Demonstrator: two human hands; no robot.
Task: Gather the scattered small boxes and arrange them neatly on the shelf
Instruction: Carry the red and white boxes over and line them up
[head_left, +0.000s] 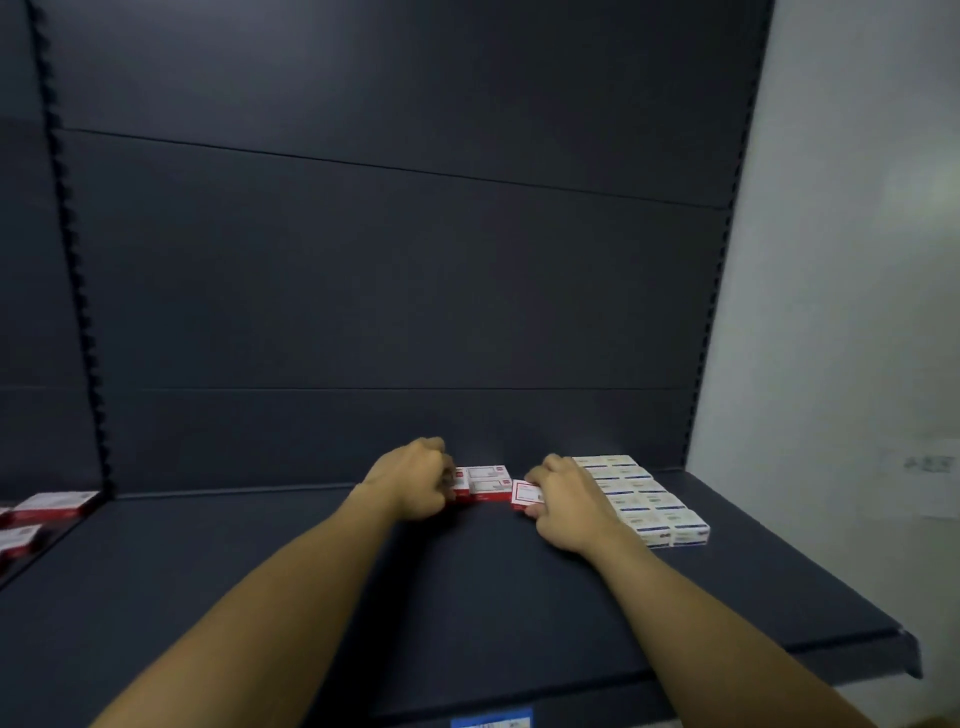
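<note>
On the dark shelf (467, 582), near its back, lie small red-and-white boxes (488, 484) side by side. My left hand (413, 480) has its fingers curled against the left end of this group, and its grip is hidden. My right hand (569, 501) holds one tilted red-and-white box (524, 496) just right of the group. Behind my right hand, a neat double row of white boxes with blue stripes (654, 506) runs from the back panel toward the front.
The neighbouring shelf on the left carries more red-and-white boxes (49, 506). An upright slotted post (78, 291) divides the two bays. A pale wall (841, 312) stands on the right. A blue price label (491, 719) sits on the shelf's front edge.
</note>
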